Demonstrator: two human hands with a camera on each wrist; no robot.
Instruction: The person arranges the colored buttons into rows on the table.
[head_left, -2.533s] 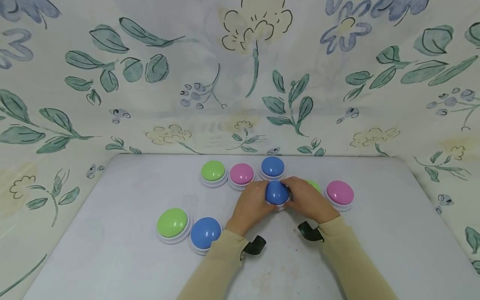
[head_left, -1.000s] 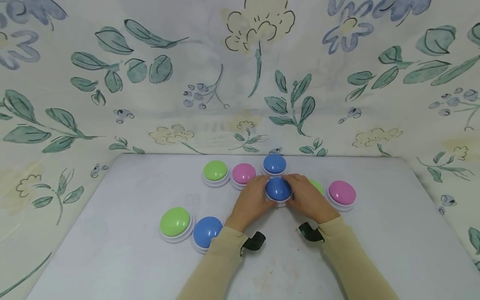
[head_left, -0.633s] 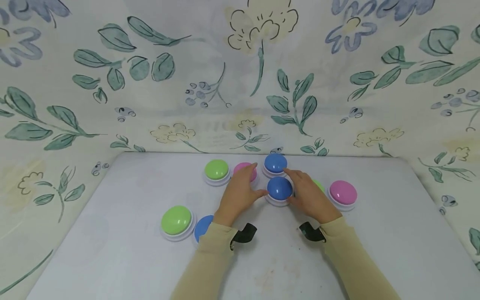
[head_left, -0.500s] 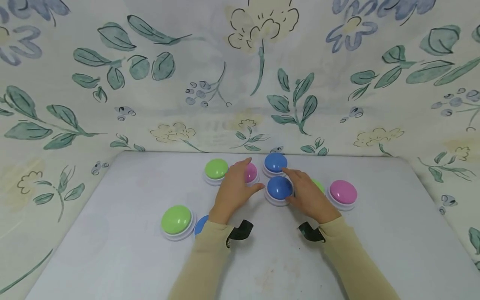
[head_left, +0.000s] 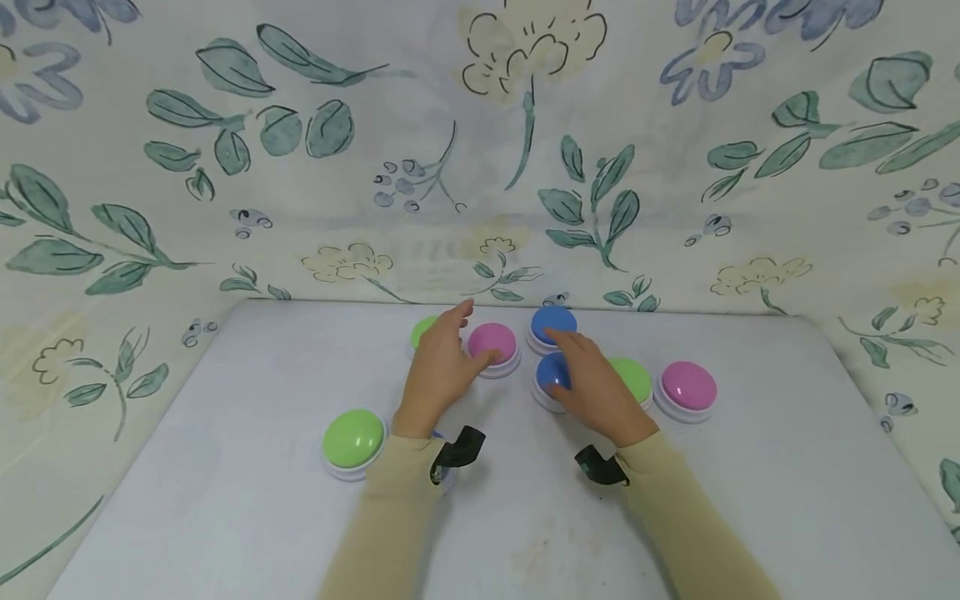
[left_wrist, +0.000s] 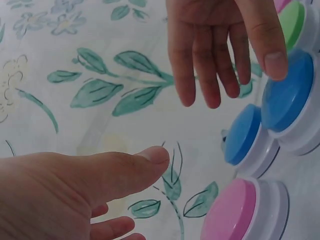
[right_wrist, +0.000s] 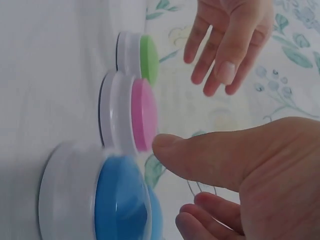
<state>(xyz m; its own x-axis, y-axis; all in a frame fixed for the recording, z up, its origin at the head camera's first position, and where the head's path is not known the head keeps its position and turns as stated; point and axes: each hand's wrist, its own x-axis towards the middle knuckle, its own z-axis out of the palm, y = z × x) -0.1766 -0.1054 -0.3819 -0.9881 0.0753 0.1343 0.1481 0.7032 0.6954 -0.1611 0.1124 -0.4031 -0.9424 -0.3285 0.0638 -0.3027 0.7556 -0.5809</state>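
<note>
Domed push buttons on round white bases stand on the table. My left hand hovers with fingers spread, in front of the far-left green button and beside the pink button. My right hand is held over the nearer middle blue button, partly covering it; in the left wrist view its fingers hang loose and grip nothing. The back blue button stands just behind. In the right wrist view, the thumb shows near the pink button, with the blue button below.
Right of my right hand are a green button and a pink button. Another green button stands front left; a blue one beside it is mostly hidden by my left wrist. A floral cloth hangs behind the white table.
Both hands held the nearer middle blue button earlier. The left let go and moved left, uncovering the pink button; the right then loosened and shifted left and up over the blue button.
</note>
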